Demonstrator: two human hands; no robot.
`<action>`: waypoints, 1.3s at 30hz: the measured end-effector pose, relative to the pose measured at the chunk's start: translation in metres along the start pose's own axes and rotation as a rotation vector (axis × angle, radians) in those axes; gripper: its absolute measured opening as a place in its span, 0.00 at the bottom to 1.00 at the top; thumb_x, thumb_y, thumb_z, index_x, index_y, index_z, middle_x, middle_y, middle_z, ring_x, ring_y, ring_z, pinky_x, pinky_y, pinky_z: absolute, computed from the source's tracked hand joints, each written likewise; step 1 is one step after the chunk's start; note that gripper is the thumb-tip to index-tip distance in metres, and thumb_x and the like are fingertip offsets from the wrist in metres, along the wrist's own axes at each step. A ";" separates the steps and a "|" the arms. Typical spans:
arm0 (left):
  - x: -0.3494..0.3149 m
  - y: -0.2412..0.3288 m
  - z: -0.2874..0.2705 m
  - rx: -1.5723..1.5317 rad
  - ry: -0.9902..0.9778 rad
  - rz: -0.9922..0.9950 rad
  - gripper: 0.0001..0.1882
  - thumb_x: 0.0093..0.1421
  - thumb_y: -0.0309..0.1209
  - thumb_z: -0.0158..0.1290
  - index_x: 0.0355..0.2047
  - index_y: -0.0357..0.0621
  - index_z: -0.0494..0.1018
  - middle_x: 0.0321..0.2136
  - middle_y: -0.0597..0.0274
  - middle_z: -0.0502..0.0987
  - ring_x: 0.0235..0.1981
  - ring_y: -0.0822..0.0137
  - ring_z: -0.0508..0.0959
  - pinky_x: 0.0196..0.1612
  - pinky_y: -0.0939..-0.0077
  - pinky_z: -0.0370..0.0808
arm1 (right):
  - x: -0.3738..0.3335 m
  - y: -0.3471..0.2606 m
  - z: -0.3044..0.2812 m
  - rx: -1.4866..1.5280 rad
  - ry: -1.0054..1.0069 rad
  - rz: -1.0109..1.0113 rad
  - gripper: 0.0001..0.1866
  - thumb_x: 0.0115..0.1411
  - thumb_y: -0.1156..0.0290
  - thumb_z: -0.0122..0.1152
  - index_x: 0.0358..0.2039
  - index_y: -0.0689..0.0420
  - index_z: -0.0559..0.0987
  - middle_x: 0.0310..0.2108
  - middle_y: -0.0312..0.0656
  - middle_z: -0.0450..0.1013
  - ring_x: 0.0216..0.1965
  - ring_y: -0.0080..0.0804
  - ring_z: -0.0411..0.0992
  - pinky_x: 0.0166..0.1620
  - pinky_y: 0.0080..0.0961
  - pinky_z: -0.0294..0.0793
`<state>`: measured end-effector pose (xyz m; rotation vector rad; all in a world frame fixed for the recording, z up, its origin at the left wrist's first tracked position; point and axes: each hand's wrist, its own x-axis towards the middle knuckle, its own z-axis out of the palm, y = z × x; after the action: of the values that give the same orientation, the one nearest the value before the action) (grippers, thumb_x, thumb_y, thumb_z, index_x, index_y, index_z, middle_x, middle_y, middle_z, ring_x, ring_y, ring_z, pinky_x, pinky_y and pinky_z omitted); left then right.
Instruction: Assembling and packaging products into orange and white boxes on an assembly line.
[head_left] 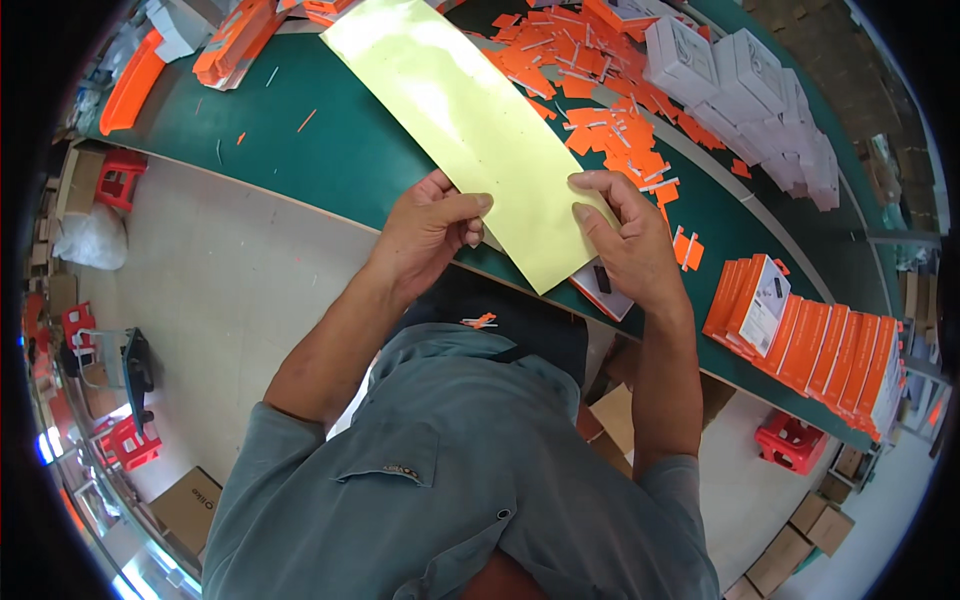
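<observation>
A long, glossy pale yellow sheet (470, 140) slants across the middle of the view over the green table. My left hand (428, 225) pinches its left long edge, thumb on top and fingers underneath. At the lower right end, my right hand (630, 235) grips the right edge between thumb and fingers. Partly hidden beneath that end lies a white and orange box (603, 290) at the table's front edge. The sheet appears to be plain, with a few small dark specks.
Many small orange card pieces (610, 135) lie scattered beyond the sheet on the green table (330, 160). White boxes (740, 75) are stacked at the far right, and a row of orange boxes (800, 340) stands near the right edge. Orange trays (130, 85) sit at the far left.
</observation>
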<state>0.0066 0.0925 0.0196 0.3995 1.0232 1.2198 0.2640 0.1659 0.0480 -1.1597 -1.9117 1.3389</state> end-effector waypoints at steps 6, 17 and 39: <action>0.005 -0.006 0.007 -0.058 -0.007 0.024 0.15 0.69 0.23 0.64 0.54 0.39 0.78 0.35 0.67 0.81 0.29 0.76 0.77 0.35 0.79 0.76 | -0.002 0.002 -0.007 -0.015 -0.054 0.010 0.14 0.75 0.76 0.63 0.58 0.60 0.81 0.52 0.38 0.81 0.52 0.22 0.77 0.58 0.25 0.76; 0.005 -0.020 0.019 -0.016 0.019 0.098 0.13 0.70 0.25 0.63 0.53 0.38 0.78 0.35 0.66 0.82 0.30 0.75 0.78 0.35 0.78 0.76 | 0.011 -0.016 0.027 -0.684 0.308 -0.687 0.18 0.58 0.73 0.76 0.50 0.55 0.83 0.47 0.43 0.78 0.50 0.45 0.76 0.56 0.43 0.71; 0.001 -0.031 0.031 0.392 0.003 0.238 0.05 0.72 0.24 0.62 0.44 0.34 0.84 0.33 0.65 0.85 0.31 0.76 0.80 0.38 0.77 0.78 | 0.006 -0.016 0.035 -0.846 0.253 -0.652 0.09 0.58 0.73 0.75 0.38 0.54 0.84 0.33 0.36 0.76 0.37 0.38 0.75 0.46 0.38 0.72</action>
<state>0.0500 0.0904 0.0119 0.8445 1.2458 1.2272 0.2274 0.1526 0.0501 -0.8338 -2.4096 0.0120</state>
